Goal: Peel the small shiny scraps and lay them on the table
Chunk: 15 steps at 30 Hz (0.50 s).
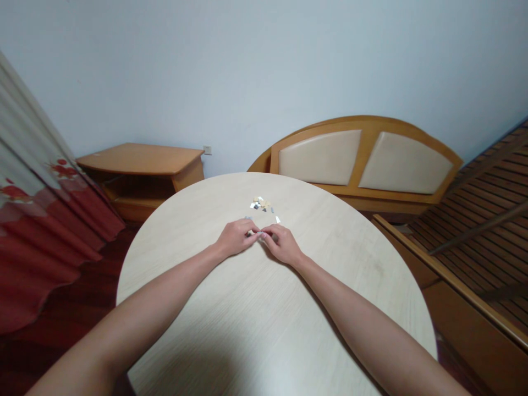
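My left hand (238,237) and my right hand (282,243) meet fingertip to fingertip over the middle of the round table (231,308). Both are closed in a pinch around something tiny between them, too small to name. Just beyond my fingers lies a loose cluster of small flat pieces (262,204), some tan, some dark, some white. Nearer to my right hand is a white piece (278,219). A greyish piece (248,218) shows partly behind my left hand.
A wooden cabinet (144,158) stands at the back left, beside a red and white curtain (53,231). Behind the table is a headboard with cream panels (322,157). A slatted bed frame (474,225) stands on the right. The wall has a socket (207,150).
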Motion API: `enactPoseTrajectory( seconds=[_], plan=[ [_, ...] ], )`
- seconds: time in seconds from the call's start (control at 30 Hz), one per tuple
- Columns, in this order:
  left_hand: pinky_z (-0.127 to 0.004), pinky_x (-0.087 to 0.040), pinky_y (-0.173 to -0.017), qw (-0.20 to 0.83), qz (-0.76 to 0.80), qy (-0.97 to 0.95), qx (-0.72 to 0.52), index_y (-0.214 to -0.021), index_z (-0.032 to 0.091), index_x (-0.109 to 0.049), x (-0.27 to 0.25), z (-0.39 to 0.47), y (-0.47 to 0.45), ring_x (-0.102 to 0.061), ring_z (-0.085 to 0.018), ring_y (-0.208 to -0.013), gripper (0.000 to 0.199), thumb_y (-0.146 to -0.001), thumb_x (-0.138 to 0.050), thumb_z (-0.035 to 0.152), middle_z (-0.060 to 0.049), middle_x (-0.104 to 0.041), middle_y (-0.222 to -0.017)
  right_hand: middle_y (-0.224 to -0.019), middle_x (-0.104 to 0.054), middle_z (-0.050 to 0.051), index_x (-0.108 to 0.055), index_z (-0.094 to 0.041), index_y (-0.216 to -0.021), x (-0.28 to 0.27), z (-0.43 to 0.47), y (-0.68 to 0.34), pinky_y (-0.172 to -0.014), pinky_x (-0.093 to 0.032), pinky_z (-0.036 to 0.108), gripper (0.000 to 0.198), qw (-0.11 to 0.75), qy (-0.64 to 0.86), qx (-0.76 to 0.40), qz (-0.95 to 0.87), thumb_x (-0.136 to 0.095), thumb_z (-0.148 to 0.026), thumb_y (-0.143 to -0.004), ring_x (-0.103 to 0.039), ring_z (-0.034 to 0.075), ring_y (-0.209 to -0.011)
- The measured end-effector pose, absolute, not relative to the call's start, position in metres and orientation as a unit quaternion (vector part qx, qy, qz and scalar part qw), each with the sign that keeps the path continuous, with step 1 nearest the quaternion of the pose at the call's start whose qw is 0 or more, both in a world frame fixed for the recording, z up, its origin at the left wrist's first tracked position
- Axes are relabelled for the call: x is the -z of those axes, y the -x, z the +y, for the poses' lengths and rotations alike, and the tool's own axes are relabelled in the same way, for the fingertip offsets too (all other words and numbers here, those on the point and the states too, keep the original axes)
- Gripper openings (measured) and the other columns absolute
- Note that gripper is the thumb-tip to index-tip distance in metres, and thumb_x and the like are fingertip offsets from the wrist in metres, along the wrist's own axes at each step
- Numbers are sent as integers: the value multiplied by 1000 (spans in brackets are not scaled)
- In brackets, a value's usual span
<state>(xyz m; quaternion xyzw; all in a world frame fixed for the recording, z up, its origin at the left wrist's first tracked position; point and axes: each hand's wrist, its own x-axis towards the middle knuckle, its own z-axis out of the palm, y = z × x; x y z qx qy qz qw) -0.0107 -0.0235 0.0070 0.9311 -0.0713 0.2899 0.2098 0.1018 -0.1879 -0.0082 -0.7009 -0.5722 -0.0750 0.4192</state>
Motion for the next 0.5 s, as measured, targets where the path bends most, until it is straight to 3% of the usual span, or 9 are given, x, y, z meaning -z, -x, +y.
enactPoseTrajectory(
  seconds=[0.5],
  plan=[
    [-26,-47,-70,222,-50,-933,-277,-91,20,-73,-7,-24,11,-62,-14,-75,23,-93,-60,38,-4,-70,-85,-85,-71,7,-70,-19,-91,12,-187,-106,-77,-48,35,14,408,701,105,-575,-56,-21,-92,-64,21,-80]
  ],
)
